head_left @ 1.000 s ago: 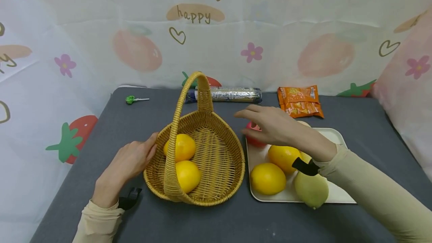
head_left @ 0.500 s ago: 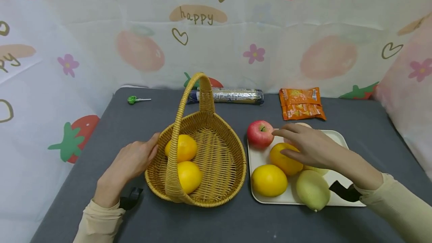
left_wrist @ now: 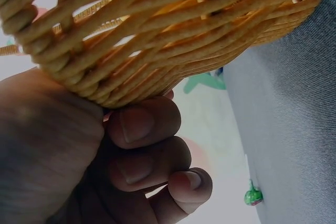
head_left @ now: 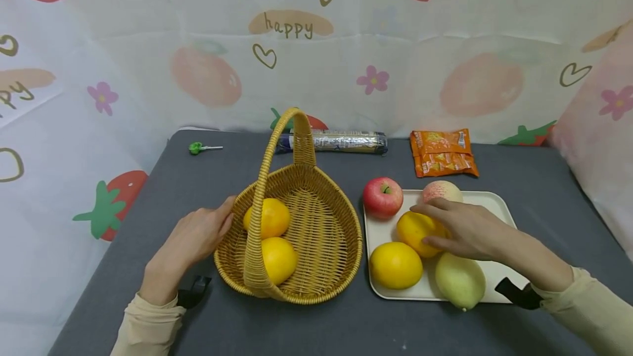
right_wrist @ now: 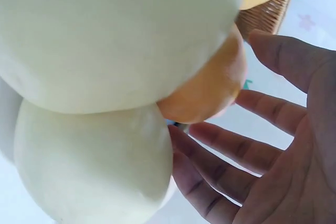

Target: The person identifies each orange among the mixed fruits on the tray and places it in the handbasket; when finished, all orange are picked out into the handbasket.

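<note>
We are viewing a dark grey tabletop (head_left: pixel 316 331) below a strawberry-print cloth backdrop (head_left: pixel 316 81); our left hand (head_left: pixel 195 238) is gripping the mid-table wicker basket (head_left: pixel 321 235) with curled fingers; our right hand (head_left: pixel 470 229) is holding its fingers apart at a yellow-orange fruit (head_left: pixel 414 229) on the white tray (head_left: pixel 494 205).

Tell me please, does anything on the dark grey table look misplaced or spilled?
One small thing: the pale green, pointed fruit pokes past the near rim of the white rectangular tray, over the table, instead of lying fully inside. I see no spill.
</note>
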Demonstrator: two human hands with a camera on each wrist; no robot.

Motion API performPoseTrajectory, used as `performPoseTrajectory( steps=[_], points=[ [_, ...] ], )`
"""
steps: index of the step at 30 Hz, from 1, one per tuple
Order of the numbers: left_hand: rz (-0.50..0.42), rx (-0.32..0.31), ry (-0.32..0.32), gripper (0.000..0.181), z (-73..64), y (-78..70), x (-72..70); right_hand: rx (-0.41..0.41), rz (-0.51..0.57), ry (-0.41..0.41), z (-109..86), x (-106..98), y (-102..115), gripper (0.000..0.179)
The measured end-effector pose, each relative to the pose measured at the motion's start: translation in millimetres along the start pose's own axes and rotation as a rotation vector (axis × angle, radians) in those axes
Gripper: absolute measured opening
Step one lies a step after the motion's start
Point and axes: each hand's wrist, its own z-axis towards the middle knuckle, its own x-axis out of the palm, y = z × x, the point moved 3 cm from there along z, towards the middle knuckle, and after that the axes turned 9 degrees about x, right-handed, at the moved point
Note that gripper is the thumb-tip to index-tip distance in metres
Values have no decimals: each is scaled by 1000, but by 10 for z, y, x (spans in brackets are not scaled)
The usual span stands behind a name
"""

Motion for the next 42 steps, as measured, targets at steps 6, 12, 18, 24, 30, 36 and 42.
performPoseTrajectory(
  steps=[6, 12, 18, 24, 30, 36, 42],
  points=[
    [0, -12, 6, 41, -6, 6, -1, -16, -15, 20, 26, 51, 8, 57],
    [7, -8, 0, 39, -6, 4, -6, -6, -36, 55, 74, 86, 19, 64],
    [12, -15, 8, 41, -7, 8, 4, -10, -35, 77, 100, 125, 13, 67],
    [11, -8, 5, 40, -12, 9, 9, 4, -20, 96, 107, 142, 8, 67],
    [-2, -14, 9, 40, -18, 13, 14, -2, -9, 99, 124, 152, 3, 67],
    [-1, -4, 0, 39, -14, 9, 16, 0, -5, 110, 128, 141, 4, 66],
    [-4, -5, -3, 40, -5, 2, 3, 1, -4, 112, 132, 124, 4, 67]
  ],
)
